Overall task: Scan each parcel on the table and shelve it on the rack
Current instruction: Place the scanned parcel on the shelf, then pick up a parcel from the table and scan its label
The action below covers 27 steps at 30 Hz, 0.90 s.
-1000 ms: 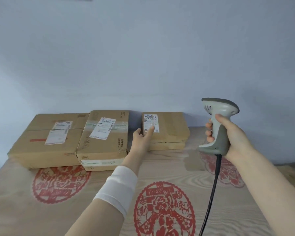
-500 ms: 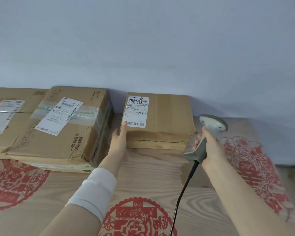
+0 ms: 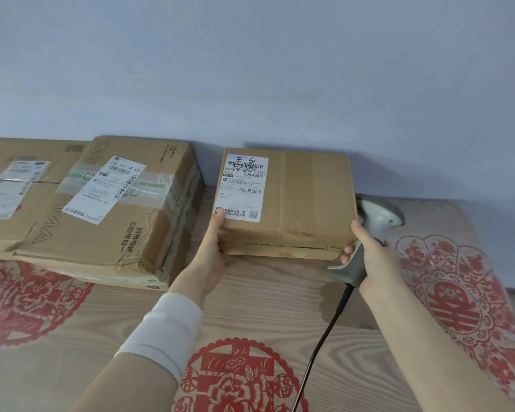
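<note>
The small parcel (image 3: 292, 200) sits on the table (image 3: 280, 295) close to the wall (image 3: 250, 69), just right of a larger parcel (image 3: 116, 215). A third parcel (image 3: 18, 185) lies further left. The left grip (image 3: 211, 254) clamps the small parcel's near left corner, thumb on its white label (image 3: 243, 188). The right grip (image 3: 372, 254) is wrapped round the scanner (image 3: 379, 218) handle, just beside the parcel's near right corner. The scanner cable (image 3: 318, 346) trails across the table toward the person.
</note>
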Each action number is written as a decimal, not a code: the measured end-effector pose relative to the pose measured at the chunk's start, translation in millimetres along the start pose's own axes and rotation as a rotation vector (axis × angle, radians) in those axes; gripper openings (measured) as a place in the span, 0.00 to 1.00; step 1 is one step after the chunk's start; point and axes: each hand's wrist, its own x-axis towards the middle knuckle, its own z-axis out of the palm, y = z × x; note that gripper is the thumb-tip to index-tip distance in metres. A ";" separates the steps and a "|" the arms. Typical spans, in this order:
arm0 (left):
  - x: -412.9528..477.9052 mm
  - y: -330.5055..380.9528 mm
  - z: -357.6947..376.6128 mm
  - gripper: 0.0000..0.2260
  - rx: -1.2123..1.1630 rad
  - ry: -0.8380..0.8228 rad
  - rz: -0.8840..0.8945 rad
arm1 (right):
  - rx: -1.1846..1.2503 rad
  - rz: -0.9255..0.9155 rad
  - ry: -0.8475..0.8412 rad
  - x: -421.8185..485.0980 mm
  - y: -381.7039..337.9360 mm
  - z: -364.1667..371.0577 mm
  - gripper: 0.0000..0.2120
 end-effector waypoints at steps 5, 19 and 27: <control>-39.9 -3.2 -2.2 0.37 0.056 -0.133 -0.044 | 0.043 0.003 -0.016 -28.6 -10.3 -18.7 0.12; -154.4 -15.0 -66.0 0.46 0.102 -0.271 0.078 | 0.079 -0.168 -0.048 -186.5 3.8 -48.3 0.07; -211.8 -16.6 -85.2 0.45 -0.034 -0.161 0.227 | -0.039 -0.344 0.066 -264.3 -7.8 -66.4 0.09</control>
